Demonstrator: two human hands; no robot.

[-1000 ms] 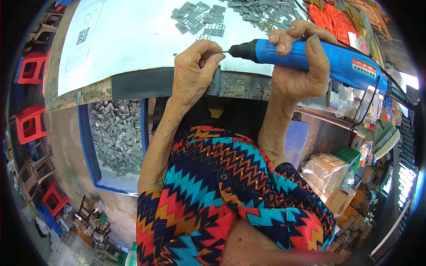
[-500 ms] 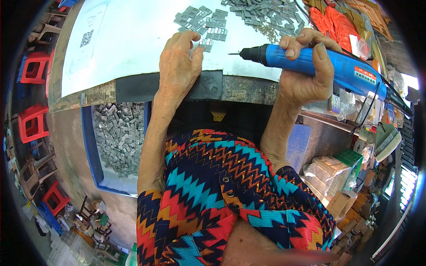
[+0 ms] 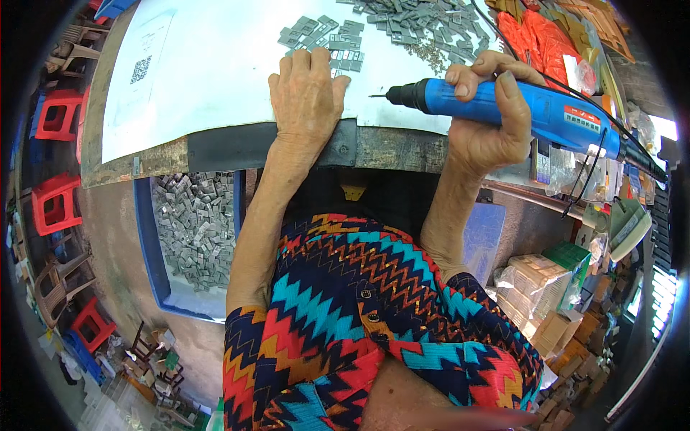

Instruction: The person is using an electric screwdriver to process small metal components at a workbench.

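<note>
Palm down on the white sheet (image 3: 215, 79), my left hand (image 3: 307, 100) lies with its fingers stretched forward and the thumb out to the side. Its fingertips reach the near edge of a group of small flat grey rectangular pieces (image 3: 348, 60); whatever is under the fingers is hidden. My right hand (image 3: 496, 118) grips a blue electric screwdriver (image 3: 543, 115) with a black nose. The tool is held nearly level above the table's front edge. Its thin bit points left toward my left hand, apart from the pieces.
A larger heap of grey pieces (image 3: 438, 25) lies at the far side, with tiny screws (image 3: 430, 56) beside it. Below the table edge stands a blue-rimmed bin (image 3: 149, 248) full of grey pieces. A black cable (image 3: 575, 90) runs along the right. Red stools (image 3: 59, 115) stand left.
My left hand has moved slightly right and turned palm down, its curled fingers now stretched forward over the near pieces. The screwdriver in my right hand has shifted slightly left and down.
</note>
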